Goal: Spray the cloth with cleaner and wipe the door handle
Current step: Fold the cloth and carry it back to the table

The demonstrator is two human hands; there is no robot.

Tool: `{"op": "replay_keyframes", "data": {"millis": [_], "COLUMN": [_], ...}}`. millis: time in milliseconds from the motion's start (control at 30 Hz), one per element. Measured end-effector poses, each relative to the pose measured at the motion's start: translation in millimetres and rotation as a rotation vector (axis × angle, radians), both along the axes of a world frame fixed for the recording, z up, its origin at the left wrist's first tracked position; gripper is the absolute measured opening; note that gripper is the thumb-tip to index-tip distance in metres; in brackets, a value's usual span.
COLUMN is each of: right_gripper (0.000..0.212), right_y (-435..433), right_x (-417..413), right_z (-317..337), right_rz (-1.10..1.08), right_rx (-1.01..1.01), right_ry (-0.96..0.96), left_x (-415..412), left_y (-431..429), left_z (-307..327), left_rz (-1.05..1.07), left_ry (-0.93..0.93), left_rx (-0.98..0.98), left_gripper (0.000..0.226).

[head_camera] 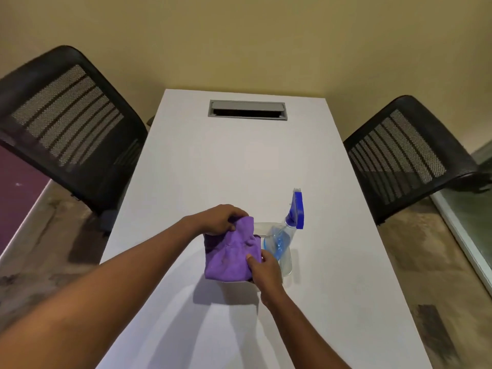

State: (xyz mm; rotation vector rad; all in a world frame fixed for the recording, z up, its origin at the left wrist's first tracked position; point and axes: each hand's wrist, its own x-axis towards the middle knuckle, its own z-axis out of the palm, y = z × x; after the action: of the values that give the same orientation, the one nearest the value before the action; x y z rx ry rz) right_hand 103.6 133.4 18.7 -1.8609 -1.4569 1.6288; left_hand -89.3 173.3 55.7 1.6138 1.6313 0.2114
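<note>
Both hands are on the cloth (231, 255). The left hand (221, 219) has its fingers curled over the top edge at 11 o'clock, and the right hand (267, 270) pinches the side at 4 o'clock with the thumb on top. The cloth is bunched and folded, and the shadow under it suggests it is held just off the table (213, 161). The bottle (285, 237) stands upright at 3 o'clock of the cloth, just beside it and partly behind the right hand. No door handle is in view.

Risks, as I judge them:

- The right hand is very close to the bottle. A quick release of the cloth or a sideways reach could tip it, and it looks light, with little blue liquid inside.
- Once the right hand lets go, the cloth hangs from the left alone. A loose grip would drop it, or it could fold onto itself and hide the face to be wetted.
- I cannot tell which way the nozzle faces. If it is grabbed without checking, the spray may hit the table or a forearm rather than the cloth.
- A bunched cloth takes the cleaner unevenly, soaking one fold and leaving the rest dry.

Chairs (66, 121) stand at 10 and 2 o'clock, well clear of the hands.
</note>
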Motion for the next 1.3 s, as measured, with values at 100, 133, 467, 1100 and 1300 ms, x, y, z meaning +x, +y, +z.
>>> {"op": "replay_keyframes", "data": {"millis": [100,133,467,1100,1300], "right_gripper": [0.038,0.037,0.030,0.028,0.031], "right_y": [11.5,15.3,21.3,31.1,30.1], "right_x": [-5.5,-7.3,-18.0,-23.2,-29.5], "right_z": [-1.7,-2.0,-26.5,-48.3,-49.3], "right_rz": [0.041,0.061,0.128,0.045,-0.184], "right_rx": [0.025,0.013,0.000,-0.080,-0.164], "right_ry": [-0.093,-0.106,-0.326,-0.345,-0.286], "left_x": [-0.1,0.0,18.1,36.5,56.7], "left_y": [4.0,5.4,4.9,-32.6,-69.3], "left_z": [-7.2,-9.4,-29.9,-54.6,-67.9], "left_rz": [-0.027,-0.026,-0.040,0.631,0.991], "left_ry": [-0.004,0.004,0.227,0.194,0.007], "left_rx": [0.072,0.090,0.184,0.450,0.250], "left_gripper": [0.044,0.042,0.020,0.031,0.066]}}
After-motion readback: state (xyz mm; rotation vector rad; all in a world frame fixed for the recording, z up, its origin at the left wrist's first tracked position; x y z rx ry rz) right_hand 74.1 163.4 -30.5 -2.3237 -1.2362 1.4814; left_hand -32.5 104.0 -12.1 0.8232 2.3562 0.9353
